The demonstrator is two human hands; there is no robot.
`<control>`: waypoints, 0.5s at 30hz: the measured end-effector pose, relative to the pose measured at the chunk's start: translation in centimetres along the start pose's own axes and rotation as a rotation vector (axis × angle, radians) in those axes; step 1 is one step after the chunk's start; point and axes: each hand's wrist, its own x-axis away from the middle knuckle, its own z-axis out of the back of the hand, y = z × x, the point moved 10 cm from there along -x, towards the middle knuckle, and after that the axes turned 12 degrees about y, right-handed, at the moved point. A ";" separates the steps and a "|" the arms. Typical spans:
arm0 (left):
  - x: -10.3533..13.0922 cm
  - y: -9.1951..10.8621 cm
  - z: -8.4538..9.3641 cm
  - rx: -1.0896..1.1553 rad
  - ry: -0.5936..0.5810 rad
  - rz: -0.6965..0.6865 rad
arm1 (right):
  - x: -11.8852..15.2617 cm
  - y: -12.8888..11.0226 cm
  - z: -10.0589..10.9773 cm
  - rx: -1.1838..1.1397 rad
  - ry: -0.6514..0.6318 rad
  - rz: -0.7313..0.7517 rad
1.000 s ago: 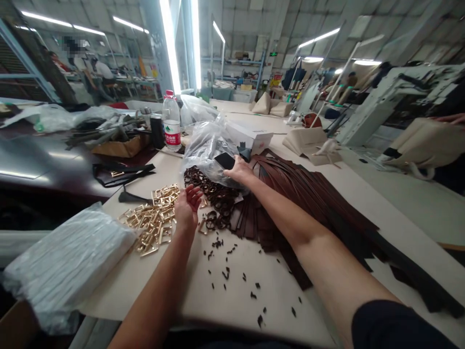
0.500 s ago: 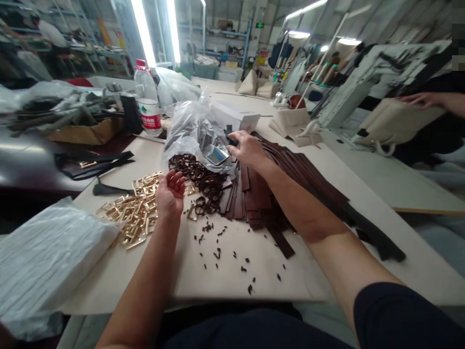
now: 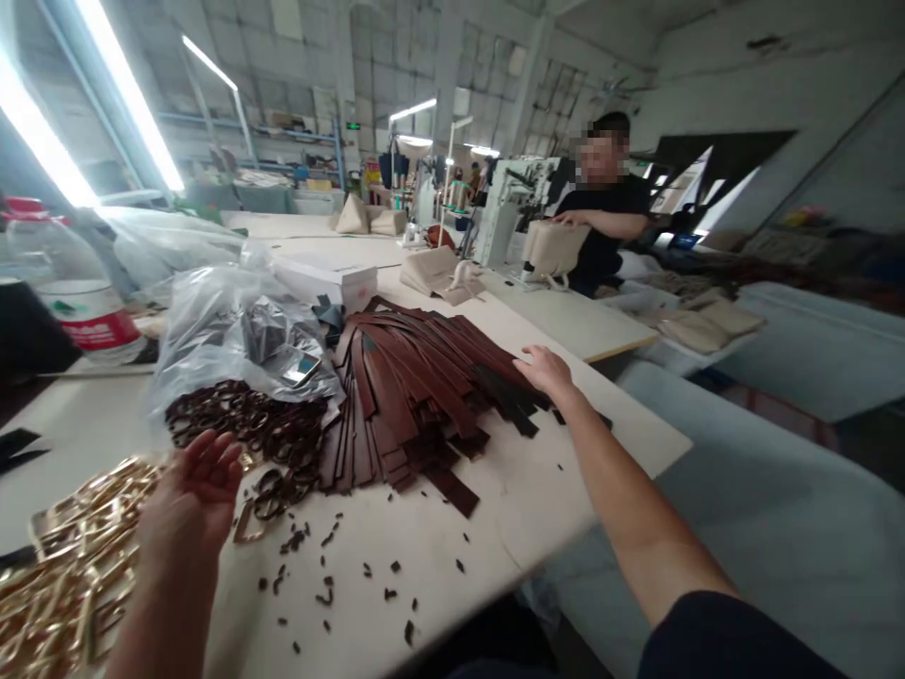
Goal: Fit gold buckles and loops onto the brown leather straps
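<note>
My left hand (image 3: 196, 495) is held palm up with loosely bent fingers and nothing visible in it. It hovers between a heap of gold metal buckles (image 3: 77, 556) and a pile of small dark brown loops (image 3: 247, 415). My right hand (image 3: 546, 370) reaches out with fingers apart at the right side of a fanned stack of brown leather straps (image 3: 396, 368). Darker straps (image 3: 505, 387) lie nearest to it; whether the fingertips touch them I cannot tell. Small dark scraps (image 3: 368, 571) are scattered over the table in front of the stack.
A clear plastic bag (image 3: 226, 311) and a white box (image 3: 332, 278) stand behind the piles. At left is a water bottle (image 3: 85, 302). Across the table, a person (image 3: 600, 207) holds a beige bag (image 3: 555, 250) at a sewing machine (image 3: 513, 203). Pale bins (image 3: 834, 339) stand at right.
The view has swung right. My right hand has moved from above the back of the strap stack to its right side. My left hand stays near the buckles and loops.
</note>
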 end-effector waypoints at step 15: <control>-2.6 -2.9 -0.7 -0.283 -0.140 -0.059 | -1.1 0.7 -6.1 -0.117 -0.157 0.017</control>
